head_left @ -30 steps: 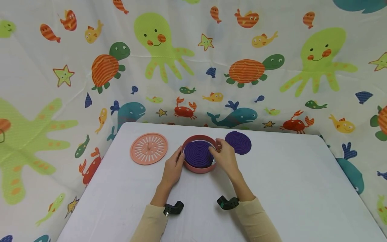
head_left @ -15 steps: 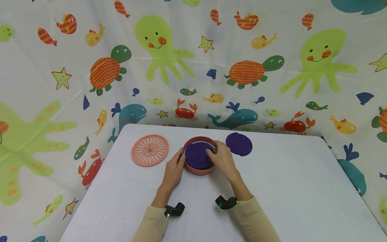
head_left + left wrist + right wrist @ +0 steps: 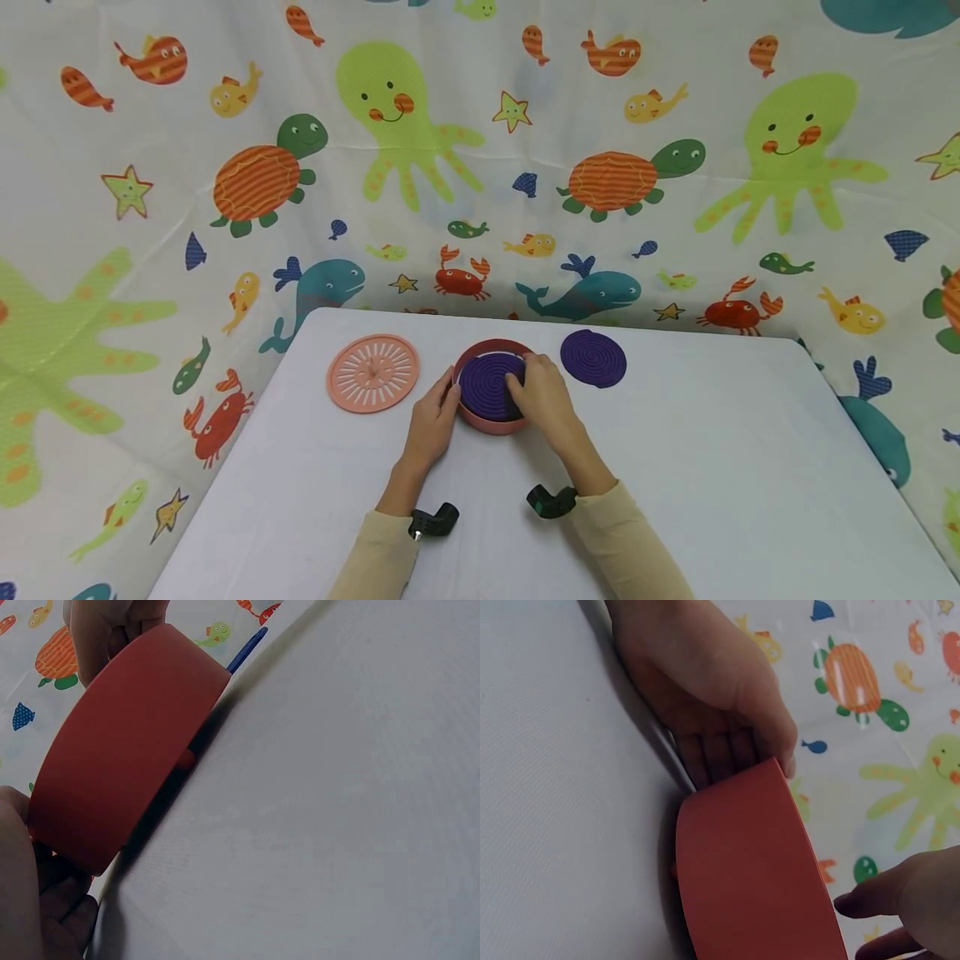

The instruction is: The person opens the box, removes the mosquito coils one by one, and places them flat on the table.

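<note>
In the head view, a coral-red round holder stands on the table with a purple spiral coaster inside it. My left hand grips the holder's left side; in the left wrist view the thumb lies at its upper edge and the fingers are curled low against the wall. The right hand reaches over the holder's right rim, its thumb on the coaster's face and fingers bent at the coaster's right edge. Those fingertips are partly hidden. In the right wrist view the right hand is beside the red wall.
A second purple spiral coaster lies flat to the right of the holder. Left of it is a coral slotted disc. All are near the far edge of the white table, with a sea-animal curtain behind.
The right hand has shifted left and slightly inward over the holder, its thumb moving further onto the coaster. The coaster has moved slightly left within the holder. My left hand keeps its grip.
</note>
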{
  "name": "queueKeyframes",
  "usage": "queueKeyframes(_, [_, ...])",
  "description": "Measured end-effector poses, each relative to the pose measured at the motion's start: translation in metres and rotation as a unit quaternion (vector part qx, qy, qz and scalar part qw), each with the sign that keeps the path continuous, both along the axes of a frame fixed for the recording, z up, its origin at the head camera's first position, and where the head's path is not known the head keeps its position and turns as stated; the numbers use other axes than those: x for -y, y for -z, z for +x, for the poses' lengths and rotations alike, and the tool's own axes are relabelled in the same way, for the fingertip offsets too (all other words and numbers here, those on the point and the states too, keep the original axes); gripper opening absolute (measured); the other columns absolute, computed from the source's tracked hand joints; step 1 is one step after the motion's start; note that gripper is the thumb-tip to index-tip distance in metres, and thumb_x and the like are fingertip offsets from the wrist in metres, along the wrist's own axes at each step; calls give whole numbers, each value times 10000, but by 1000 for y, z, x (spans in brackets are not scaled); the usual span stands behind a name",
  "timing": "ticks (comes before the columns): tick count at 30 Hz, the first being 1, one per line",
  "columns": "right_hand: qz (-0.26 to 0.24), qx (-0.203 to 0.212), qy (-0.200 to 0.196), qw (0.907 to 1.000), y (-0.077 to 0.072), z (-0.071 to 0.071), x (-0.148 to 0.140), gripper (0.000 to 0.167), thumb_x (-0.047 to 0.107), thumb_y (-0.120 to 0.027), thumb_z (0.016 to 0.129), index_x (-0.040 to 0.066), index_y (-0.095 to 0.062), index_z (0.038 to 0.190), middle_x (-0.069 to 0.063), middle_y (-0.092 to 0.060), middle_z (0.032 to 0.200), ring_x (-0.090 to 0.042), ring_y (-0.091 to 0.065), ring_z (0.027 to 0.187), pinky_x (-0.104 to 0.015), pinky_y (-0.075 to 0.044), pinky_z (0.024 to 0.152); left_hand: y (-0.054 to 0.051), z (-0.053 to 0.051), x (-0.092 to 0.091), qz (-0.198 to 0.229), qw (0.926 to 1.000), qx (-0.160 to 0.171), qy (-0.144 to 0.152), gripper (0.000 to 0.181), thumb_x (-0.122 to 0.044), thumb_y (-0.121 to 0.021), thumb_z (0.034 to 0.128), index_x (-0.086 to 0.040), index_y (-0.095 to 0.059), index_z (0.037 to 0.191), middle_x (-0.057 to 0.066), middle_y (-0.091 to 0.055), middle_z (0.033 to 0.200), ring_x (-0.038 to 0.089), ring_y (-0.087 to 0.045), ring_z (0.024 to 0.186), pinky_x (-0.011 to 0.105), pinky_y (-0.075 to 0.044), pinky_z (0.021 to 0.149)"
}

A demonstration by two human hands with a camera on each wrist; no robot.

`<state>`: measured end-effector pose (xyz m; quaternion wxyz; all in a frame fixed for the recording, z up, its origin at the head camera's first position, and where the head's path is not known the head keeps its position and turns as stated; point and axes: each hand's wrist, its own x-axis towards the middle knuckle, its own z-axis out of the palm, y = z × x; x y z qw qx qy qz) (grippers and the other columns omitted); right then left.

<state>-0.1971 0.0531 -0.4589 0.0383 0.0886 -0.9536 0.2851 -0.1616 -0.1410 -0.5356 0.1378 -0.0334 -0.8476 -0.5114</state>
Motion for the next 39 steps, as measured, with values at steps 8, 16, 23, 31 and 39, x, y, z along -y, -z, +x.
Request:
queueKeyframes(8, [324, -91, -42, 9994, 0, 2, 5, 474, 245, -677, 947, -116, -604, 1245, -296, -653, 1196, -421, -662, 1109, -512, -578, 953, 2, -1, 0, 22, 10000, 8, -12, 486, -306, -474, 1066, -58, -482, 1484, 80, -532, 1495, 225, -490, 1405, 412, -428, 1159])
queueKeyframes(16, [619, 19, -56, 9981, 2, 1, 9, 482, 267, -670, 955, -122, -607, 1233, -291, -659, 1194, -415, -665, 1100, -496, -582, 952, 2, -1, 0, -34, 10000, 27, -2, 497, -330, -466, 1069, -65, -478, 1489, 75, -530, 1498, 230, -493, 1403, 423, -430, 1158])
queueKeyframes(23, [923, 150, -39, 9956, 1, 1, 12, 520, 313, -656, 966, -116, -596, 1255, -285, -670, 1189, -417, -660, 1100, -504, -579, 953, 3, -1, 1, -13, 10000, 91, 8, 498, -344, -455, 1072, -79, -475, 1493, 69, -527, 1503, 216, -487, 1410, 413, -423, 1166])
queueKeyframes(31, [1115, 242, 24, 9935, 2, 0, 14, 551, 338, -642, 974, -122, -592, 1273, -287, -673, 1199, -421, -658, 1097, -503, -584, 945, 4, -1, 1, -15, 10000, 50, 1, 506, -352, -452, 1071, -69, -476, 1490, 83, -534, 1495, 236, -496, 1401, 428, -431, 1158])
queueKeyframes(39, [874, -45, 110, 9961, 5, 1, 13, 494, 305, -656, 961, -131, -645, 1193, -272, -682, 1142, -394, -663, 1059, -487, -591, 928, 4, -2, 1, -65, 10000, 59, -2, 514, -351, -455, 1070, -56, -473, 1491, 83, -531, 1497, 231, -494, 1403, 430, -433, 1155])
